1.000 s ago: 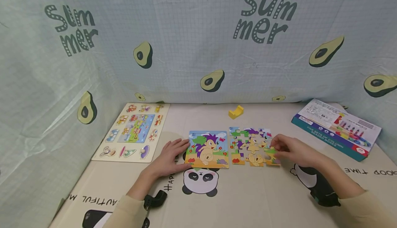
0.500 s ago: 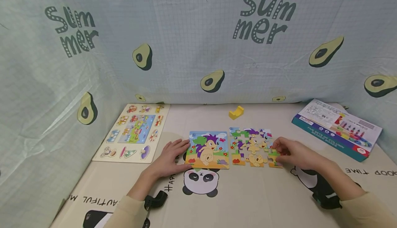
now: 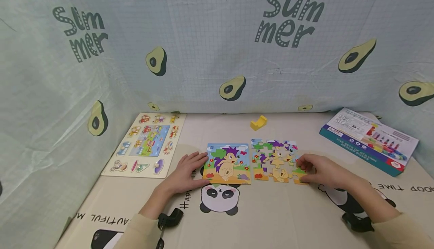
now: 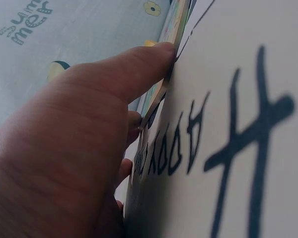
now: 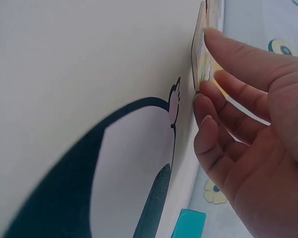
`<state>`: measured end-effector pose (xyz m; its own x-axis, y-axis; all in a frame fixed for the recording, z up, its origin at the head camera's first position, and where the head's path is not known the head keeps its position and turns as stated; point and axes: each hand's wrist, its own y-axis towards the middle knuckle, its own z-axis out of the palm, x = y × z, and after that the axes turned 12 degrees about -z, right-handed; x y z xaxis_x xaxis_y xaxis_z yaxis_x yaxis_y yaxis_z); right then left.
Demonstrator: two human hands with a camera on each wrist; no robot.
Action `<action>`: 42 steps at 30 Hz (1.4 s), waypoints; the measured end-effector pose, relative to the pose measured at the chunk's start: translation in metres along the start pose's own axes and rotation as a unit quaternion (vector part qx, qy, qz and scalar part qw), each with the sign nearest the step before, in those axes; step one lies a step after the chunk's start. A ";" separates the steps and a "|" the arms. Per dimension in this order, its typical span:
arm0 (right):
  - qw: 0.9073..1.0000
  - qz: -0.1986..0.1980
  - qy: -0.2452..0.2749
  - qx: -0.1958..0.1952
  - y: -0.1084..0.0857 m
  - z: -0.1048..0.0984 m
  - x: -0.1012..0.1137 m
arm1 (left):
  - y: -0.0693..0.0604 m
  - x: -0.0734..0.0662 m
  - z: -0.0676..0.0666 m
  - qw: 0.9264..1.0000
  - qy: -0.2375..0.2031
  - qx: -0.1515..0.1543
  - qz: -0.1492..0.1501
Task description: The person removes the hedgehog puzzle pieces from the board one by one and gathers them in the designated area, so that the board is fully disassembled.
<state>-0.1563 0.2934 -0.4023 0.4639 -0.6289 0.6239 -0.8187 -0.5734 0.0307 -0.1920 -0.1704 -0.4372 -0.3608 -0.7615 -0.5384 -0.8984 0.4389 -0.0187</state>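
My left hand [image 3: 184, 173] lies flat beside the hedgehog picture board [image 3: 227, 164], its thumb and fingertips against the board's left edge. In the left wrist view the thumb [image 4: 144, 64] touches that edge. To the right of the board, several loose jigsaw pieces [image 3: 279, 173] lie close together in a loose square with gaps, showing the same hedgehog. My right hand [image 3: 320, 170] holds the lower right corner jigsaw piece [image 3: 298, 175] between thumb and curled fingers. In the right wrist view the thumb tip [image 5: 213, 37] meets the piece's edge; the fingers partly hide the rest.
A wooden vehicle puzzle board [image 3: 127, 166] lies at the left. A yellow curved block [image 3: 259, 123] sits behind the jigsaw pieces. A box of column beads [image 3: 367, 139] stands at the back right. Avocado-print fabric [image 3: 190, 34] walls the back and left.
My right hand has brought the corner piece down flat and slightly to the right, beside the other pieces; the hand is lower now. My left hand has stayed at the board.
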 end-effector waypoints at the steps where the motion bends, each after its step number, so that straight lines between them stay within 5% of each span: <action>1: 1.000 -0.002 -0.004 0.001 0.000 0.000 0.000 | 0.000 0.000 0.000 1.000 0.000 0.000 0.000; 42: 1.000 -0.007 -0.008 -0.001 -0.007 0.002 0.001 | -0.001 -0.001 0.000 1.000 0.001 0.003 0.003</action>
<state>-0.1493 0.2961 -0.4033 0.4809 -0.6293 0.6105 -0.8128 -0.5811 0.0412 -0.1912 -0.1701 -0.4368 -0.3665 -0.7595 -0.5375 -0.8946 0.4463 -0.0206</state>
